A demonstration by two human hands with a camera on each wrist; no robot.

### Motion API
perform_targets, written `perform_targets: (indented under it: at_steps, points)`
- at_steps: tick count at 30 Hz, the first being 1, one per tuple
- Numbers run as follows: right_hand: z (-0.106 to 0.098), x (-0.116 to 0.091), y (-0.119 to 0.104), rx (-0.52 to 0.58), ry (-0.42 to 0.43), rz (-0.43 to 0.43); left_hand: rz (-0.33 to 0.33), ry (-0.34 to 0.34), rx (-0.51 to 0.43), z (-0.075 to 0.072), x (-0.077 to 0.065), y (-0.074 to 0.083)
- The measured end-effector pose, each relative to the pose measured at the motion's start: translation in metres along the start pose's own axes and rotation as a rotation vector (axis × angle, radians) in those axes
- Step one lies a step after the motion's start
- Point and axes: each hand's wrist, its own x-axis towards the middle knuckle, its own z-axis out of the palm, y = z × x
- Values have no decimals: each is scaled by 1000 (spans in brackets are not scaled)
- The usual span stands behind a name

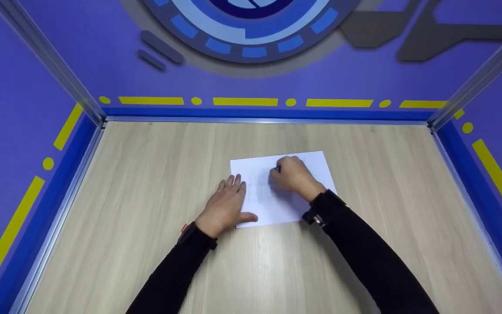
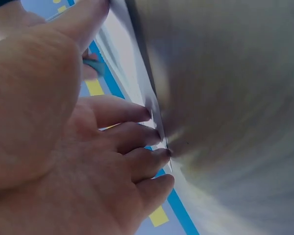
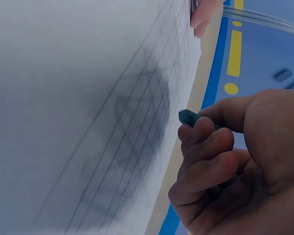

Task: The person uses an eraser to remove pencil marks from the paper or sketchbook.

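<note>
The paper (image 1: pixel 273 213) is laid on the table (image 1: pixel 146 174), its left side pressed by the left hand (image 1: pixel 223 206), whose fingers are laid nearly straight; over lines (image 3: pixel 130 115) drawn on the paper, a teal stub (image 3: pixel 188 117) is pinched between thumb and curled fingers of the right hand (image 1: pixel 294 175)

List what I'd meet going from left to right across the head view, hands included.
Left purple wall → left hand → right hand → right purple wall.
</note>
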Motion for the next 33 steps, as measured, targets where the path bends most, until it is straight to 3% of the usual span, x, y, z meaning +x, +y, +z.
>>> perform_targets:
  at_steps: [3,4,9,11,15,24,31,33]
  points:
    - [10,9,-14,-1,-16,-12,5,10,10,-1,0,2]
    - [22,17,-10,2,-17,-25,4,12,14,-1,-1,1]
    - [45,34,-22,7,8,-37,6,32,32,-1,-3,0]
    - [44,33,-32,19,9,-31,6,32,36,0,-4,0]
    - [64,47,-16,10,41,-48,10,37,49,0,-4,1]
    - [37,31,-30,-23,9,10,-8,22,51,-4,0,6]
    - [36,26,-39,-49,-27,16,-7,15,78,-2,-1,5]
    - [43,31,-32,-50,-23,4,1,21,79,-1,0,5]
